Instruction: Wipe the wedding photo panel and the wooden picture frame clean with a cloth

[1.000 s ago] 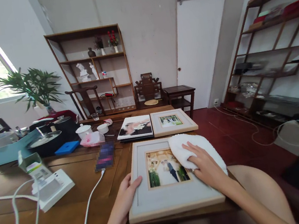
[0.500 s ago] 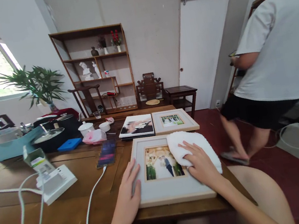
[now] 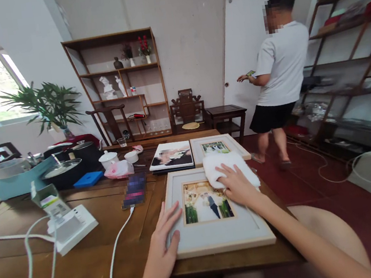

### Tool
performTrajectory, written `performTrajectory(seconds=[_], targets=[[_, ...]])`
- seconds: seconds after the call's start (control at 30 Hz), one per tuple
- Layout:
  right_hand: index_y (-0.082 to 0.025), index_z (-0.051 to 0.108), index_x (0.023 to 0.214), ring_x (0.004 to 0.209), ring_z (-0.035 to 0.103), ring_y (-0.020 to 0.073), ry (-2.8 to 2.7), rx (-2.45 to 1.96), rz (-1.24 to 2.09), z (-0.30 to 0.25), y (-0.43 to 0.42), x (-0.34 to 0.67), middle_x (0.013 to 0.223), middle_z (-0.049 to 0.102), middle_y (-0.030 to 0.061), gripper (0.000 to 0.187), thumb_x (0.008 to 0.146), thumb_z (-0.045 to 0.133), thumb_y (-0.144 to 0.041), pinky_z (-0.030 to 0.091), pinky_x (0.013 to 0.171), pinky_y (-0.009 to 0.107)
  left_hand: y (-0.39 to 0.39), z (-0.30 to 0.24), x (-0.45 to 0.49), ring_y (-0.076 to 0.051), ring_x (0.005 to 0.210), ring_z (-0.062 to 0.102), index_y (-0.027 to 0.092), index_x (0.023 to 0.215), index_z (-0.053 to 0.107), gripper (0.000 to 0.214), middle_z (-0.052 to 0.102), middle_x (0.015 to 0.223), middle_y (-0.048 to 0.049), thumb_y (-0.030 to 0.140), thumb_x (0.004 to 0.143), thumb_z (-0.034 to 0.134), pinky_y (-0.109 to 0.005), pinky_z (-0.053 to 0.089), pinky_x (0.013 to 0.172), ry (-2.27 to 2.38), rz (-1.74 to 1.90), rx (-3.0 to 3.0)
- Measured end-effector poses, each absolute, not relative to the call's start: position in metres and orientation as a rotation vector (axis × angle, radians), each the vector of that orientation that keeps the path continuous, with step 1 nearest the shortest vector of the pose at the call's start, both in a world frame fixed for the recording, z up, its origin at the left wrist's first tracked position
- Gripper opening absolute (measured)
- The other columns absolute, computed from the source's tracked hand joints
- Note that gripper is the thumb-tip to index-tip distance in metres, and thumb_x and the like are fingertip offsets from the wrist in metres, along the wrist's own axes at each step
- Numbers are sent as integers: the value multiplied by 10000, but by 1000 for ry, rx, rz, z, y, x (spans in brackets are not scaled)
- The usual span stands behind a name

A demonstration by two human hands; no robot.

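Note:
A light wooden picture frame [image 3: 221, 240] with a wedding photo [image 3: 207, 203] lies flat near the table's front edge. My left hand [image 3: 163, 235] rests along its left side, fingers stretched and apart, holding nothing. At the upper right corner, my right hand [image 3: 235, 182] presses a bunched white towel [image 3: 212, 165] onto the frame, fingers bent over the cloth. The towel hides that corner and reaches past it to a second framed photo [image 3: 239, 149] behind. Beside that one lies a stack topped by a photo panel [image 3: 174, 155].
Left on the wooden table [image 3: 120, 265] are a blurred phone [image 3: 134, 190] on a white cable, a power strip [image 3: 77, 229], a blue box [image 3: 88, 179], a white lidded pot [image 3: 108, 159], a dark pan [image 3: 61, 171] and a blue tub [image 3: 11, 183]. A person [image 3: 281, 69] stands by the white door.
My right hand has slid the towel up and slightly left along the frame's right side. My left hand stays at the left edge. The person has walked away toward the door.

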State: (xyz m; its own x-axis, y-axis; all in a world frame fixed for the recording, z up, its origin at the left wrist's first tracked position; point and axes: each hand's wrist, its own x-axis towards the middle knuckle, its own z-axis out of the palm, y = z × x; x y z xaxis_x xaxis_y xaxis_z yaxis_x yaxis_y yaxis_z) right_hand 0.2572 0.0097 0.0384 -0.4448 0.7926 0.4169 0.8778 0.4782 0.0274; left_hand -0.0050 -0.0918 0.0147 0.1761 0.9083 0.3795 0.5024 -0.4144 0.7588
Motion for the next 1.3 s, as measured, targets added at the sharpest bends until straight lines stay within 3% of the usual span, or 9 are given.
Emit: performTrajectory(seconds=[0.23, 0.4, 0.5, 0.6, 0.87, 0.97, 1.1, 1.3], targets=[[-151, 619, 1031, 1292, 283, 313, -2418, -1470, -285, 30, 4, 251, 1352, 452, 126, 366, 699, 484, -73, 165, 1027, 546, -89, 16, -12, -256, 1377, 143, 211, 1216, 550, 422, 384, 1416, -45, 155, 825, 402, -484, 130, 1110, 1334, 1111, 2032], [-146, 623, 1024, 1281, 308, 306, -2446, -1462, -261, 32, 1, 252, 1341, 466, 128, 384, 681, 479, -48, 181, 1024, 534, -61, 32, -25, -252, 1347, 241, 219, 1275, 484, 627, 335, 1434, -56, 61, 669, 457, -457, 186, 1103, 1323, 872, 2035], [-146, 622, 1026, 1279, 312, 309, -2446, -1456, -262, 32, 0, 251, 1342, 463, 133, 391, 676, 480, -42, 181, 1020, 540, -41, 30, -19, -237, 1345, 250, 177, 1236, 515, 550, 347, 1419, -86, 47, 714, 398, -457, 182, 1106, 1393, 918, 2113], [-151, 629, 1005, 1284, 305, 305, -2436, -1455, -261, 32, 0, 250, 1344, 463, 126, 374, 676, 487, -47, 173, 1024, 534, -33, 22, -12, -243, 1377, 146, 144, 1242, 506, 518, 311, 1444, -98, 37, 754, 373, -468, 152, 1112, 1388, 977, 2215], [-170, 616, 1028, 1262, 345, 267, -2414, -1472, -225, 38, 1, 249, 1302, 508, 116, 424, 659, 466, -24, 166, 1027, 492, -40, 22, -10, -206, 1314, 332, 190, 1178, 576, 531, 508, 1316, -66, -4, 737, 351, -445, 238, 1106, 1297, 927, 2269], [-172, 625, 969, 1132, 480, 254, -2460, -1451, -206, 52, -13, 251, 1153, 604, 127, 367, 671, 453, -45, 253, 982, 440, -39, 21, -9, -204, 1302, 354, 178, 1176, 574, 505, 514, 1308, -78, 13, 757, 348, -439, 251, 1102, 1327, 975, 2237], [-210, 627, 791, 777, 587, 232, -2589, -1394, -122, 74, -55, 256, 768, 655, 59, 261, 657, 448, -73, 399, 716, 329, -38, 21, -8, -200, 1297, 362, 166, 1192, 560, 438, 495, 1326, -92, 74, 824, 342, -428, 255, 1097, 1367, 954, 2238], [-244, 596, 749, 746, 579, 217, -2571, -1393, 127, 77, -103, 259, 777, 634, 28, 207, 685, 470, -94, 396, 656, 290, -37, 23, -6, -197, 1298, 361, 180, 1205, 556, 381, 477, 1350, -81, 189, 876, 365, -408, 258, 1095, 1441, 877, 2253]])
